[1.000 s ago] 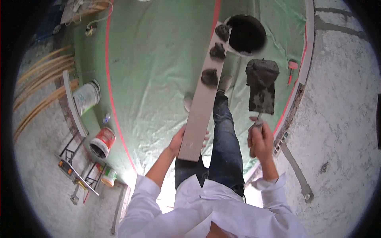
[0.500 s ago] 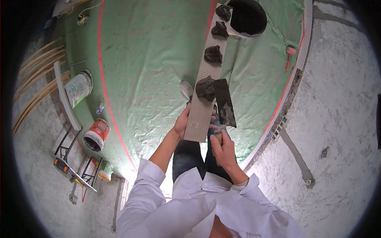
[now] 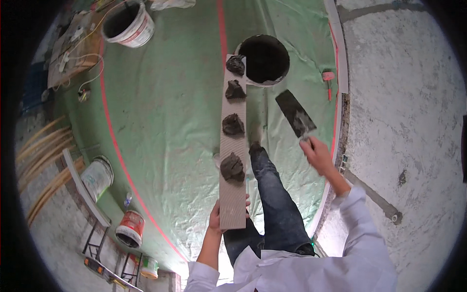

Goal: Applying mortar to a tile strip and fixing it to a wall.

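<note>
My left hand (image 3: 215, 217) grips the near end of a long narrow tile strip (image 3: 232, 204), its fingers wrapped round both edges from beneath. Several dark mortar lumps (image 3: 233, 166) sit in a row along the ribbed upper face. The strip's far end reaches the rim of a bucket of dark mortar (image 3: 265, 58). Out to the right, my right hand (image 3: 317, 155) is closed round the handle of a rectangular trowel (image 3: 294, 113). Its flat blade, smeared with mortar, points up and left, apart from the strip.
Green sheeting (image 3: 165, 121) with red lines covers the floor. A pink-headed mallet (image 3: 328, 76) lies at the right edge. At left are a white bucket (image 3: 131, 24), a grey-white bucket (image 3: 97, 175), a red bucket (image 3: 130, 228) and bundled curved pipes (image 3: 46, 155). A concrete wall (image 3: 399, 97) borders the right.
My right hand has swung the trowel away from the strip, out to the right. My view has shifted, and one leg now stands forward toward the mortar bucket.
</note>
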`<state>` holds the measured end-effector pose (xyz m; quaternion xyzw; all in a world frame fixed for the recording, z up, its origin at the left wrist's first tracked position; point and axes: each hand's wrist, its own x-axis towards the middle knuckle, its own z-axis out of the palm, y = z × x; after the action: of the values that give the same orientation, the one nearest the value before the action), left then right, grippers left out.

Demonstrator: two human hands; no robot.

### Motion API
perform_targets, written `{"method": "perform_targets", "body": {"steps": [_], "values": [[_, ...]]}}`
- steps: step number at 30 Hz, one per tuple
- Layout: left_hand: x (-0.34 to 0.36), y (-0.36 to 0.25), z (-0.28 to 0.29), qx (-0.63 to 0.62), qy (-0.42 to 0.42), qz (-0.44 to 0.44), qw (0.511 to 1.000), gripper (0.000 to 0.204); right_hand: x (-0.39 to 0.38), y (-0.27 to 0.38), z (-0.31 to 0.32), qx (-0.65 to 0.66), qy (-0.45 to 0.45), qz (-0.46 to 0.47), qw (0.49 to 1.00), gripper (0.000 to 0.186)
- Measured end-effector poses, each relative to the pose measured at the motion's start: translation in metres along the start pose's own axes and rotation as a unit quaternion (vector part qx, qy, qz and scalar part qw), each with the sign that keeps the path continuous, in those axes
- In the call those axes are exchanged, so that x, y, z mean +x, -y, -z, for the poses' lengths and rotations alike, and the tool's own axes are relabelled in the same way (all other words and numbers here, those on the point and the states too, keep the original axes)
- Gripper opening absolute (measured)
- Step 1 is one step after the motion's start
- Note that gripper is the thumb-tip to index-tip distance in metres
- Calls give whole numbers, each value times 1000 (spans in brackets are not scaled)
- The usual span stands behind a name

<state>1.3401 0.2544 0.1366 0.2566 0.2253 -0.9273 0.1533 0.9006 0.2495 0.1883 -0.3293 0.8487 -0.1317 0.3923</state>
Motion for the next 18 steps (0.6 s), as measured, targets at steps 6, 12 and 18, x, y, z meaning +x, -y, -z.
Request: {"method": "perform_targets", "body": {"steps": [6, 12, 18], "values": [[-11, 11, 12, -84, -53, -33, 995, 106, 216, 11, 12, -35, 132, -34, 990, 47], [-7, 33, -12, -139, -162, -71, 974, 114, 436, -5, -51, -269, 224, -9, 937, 39], [-23, 65, -33, -149, -225, -78, 960, 119, 546, -34, -125, -204, 307, -63, 927, 43]]}}
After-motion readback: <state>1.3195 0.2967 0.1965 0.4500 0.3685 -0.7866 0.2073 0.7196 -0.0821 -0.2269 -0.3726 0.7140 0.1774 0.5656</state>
